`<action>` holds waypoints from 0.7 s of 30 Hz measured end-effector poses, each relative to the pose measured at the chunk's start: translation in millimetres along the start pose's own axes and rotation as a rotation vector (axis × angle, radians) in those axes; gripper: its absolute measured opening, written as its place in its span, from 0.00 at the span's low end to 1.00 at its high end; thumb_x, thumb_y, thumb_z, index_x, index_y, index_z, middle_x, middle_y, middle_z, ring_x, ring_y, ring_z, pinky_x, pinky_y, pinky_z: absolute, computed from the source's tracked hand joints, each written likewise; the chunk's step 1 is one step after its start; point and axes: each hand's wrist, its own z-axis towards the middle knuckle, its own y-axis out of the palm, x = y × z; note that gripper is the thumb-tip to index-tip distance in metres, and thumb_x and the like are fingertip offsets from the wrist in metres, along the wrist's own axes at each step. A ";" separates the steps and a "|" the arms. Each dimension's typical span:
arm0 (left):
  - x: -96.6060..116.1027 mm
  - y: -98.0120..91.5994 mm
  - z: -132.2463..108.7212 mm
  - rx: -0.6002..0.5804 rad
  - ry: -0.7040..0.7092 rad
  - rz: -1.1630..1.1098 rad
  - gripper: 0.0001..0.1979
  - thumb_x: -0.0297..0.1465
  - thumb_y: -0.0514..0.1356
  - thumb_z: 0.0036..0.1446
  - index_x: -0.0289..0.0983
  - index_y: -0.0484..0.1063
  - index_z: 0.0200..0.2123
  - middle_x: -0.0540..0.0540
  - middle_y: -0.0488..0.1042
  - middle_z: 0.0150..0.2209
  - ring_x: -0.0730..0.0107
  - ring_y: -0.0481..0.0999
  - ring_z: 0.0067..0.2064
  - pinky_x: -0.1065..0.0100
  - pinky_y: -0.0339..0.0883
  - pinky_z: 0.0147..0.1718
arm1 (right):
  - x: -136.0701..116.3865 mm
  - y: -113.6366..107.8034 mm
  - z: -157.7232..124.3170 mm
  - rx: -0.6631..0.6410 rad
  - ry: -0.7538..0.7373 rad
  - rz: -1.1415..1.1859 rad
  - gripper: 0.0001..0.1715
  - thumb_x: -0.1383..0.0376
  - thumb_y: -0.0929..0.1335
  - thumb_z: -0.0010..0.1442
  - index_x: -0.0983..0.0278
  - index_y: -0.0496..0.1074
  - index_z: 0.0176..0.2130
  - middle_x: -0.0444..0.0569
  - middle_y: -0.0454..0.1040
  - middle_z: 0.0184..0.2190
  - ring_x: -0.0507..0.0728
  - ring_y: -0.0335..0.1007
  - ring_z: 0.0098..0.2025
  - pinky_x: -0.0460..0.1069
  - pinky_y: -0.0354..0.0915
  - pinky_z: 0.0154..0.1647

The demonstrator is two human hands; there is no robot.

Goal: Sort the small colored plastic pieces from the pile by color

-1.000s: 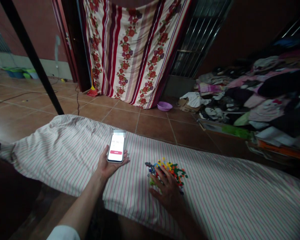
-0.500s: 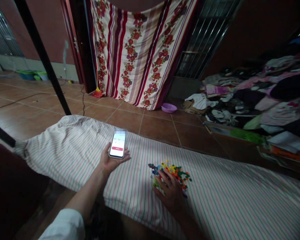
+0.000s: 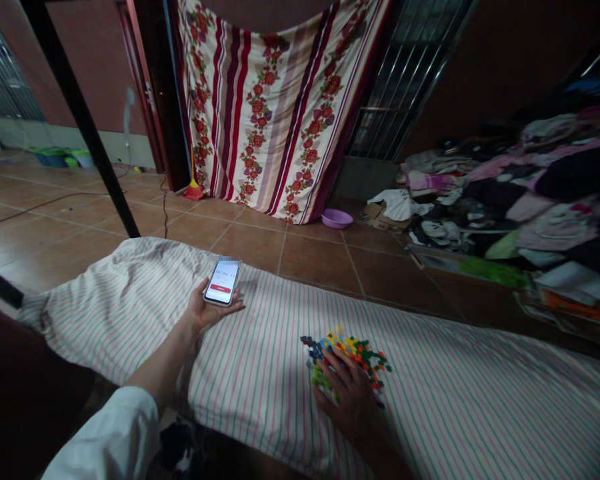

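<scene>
Pieces (image 3: 361,351), small and many-coloured, heaped under right hand (image 3: 350,398); left hand (image 3: 200,313) holds phone (image 3: 221,283)

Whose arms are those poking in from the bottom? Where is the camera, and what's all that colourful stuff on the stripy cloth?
There is no machine here, just a person. The camera sits on that person's head and looks forward and down, so you see their own two arms. This is the only view. The left hand lies palm up and holds a phone with its screen lit. The right hand lies with its fingers spread on a heap of small colourful pieces, which are too small to tell what they are. Under both hands is a striped cloth. Behind it are a tiled floor, a flowery curtain, a purple bowl and a big pile of clothes.
</scene>
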 end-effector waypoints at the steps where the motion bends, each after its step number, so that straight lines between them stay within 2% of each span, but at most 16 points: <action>1: 2.9 -0.6 1.3 0.009 -0.004 -0.003 0.30 0.44 0.50 0.61 0.30 0.58 0.60 0.26 0.73 0.47 0.41 0.78 0.44 0.34 0.67 0.46 | 1.2 0.4 -0.2 0.004 -0.016 -0.001 0.20 0.55 0.66 0.61 0.59 0.74 0.50 0.51 0.74 0.53 0.65 0.64 0.58 0.63 0.63 0.56; 4: 7.2 -2.3 5.0 0.032 -0.028 -0.020 0.30 0.44 0.51 0.61 0.31 0.56 0.61 0.26 0.73 0.48 0.40 0.78 0.45 0.34 0.68 0.44 | 3.0 1.0 -0.6 0.008 -0.039 -0.001 0.22 0.54 0.67 0.61 0.59 0.73 0.51 0.52 0.74 0.53 0.65 0.65 0.58 0.63 0.63 0.55; 7: 7.0 -3.9 9.2 0.052 -0.048 -0.027 0.31 0.45 0.51 0.61 0.32 0.56 0.61 0.26 0.72 0.49 0.38 0.77 0.46 0.34 0.69 0.43 | 0.3 0.1 -0.5 0.003 0.010 -0.001 0.22 0.54 0.66 0.61 0.60 0.73 0.51 0.53 0.74 0.53 0.66 0.64 0.59 0.64 0.63 0.56; 15: 12.7 -9.9 20.9 0.041 -0.065 0.025 0.33 0.44 0.51 0.61 0.29 0.54 0.63 0.22 0.70 0.51 0.36 0.77 0.47 0.34 0.69 0.42 | -4.1 -3.2 1.2 -0.007 0.027 0.003 0.21 0.56 0.66 0.61 0.61 0.73 0.51 0.54 0.74 0.53 0.66 0.65 0.59 0.64 0.64 0.56; 21: 16.1 -15.9 28.5 0.037 -0.094 -0.046 0.33 0.43 0.51 0.61 0.32 0.51 0.64 0.23 0.71 0.51 0.34 0.76 0.48 0.32 0.68 0.43 | -2.9 -2.9 -0.5 -0.019 0.030 0.004 0.22 0.56 0.67 0.61 0.60 0.72 0.52 0.52 0.74 0.53 0.65 0.64 0.59 0.64 0.64 0.56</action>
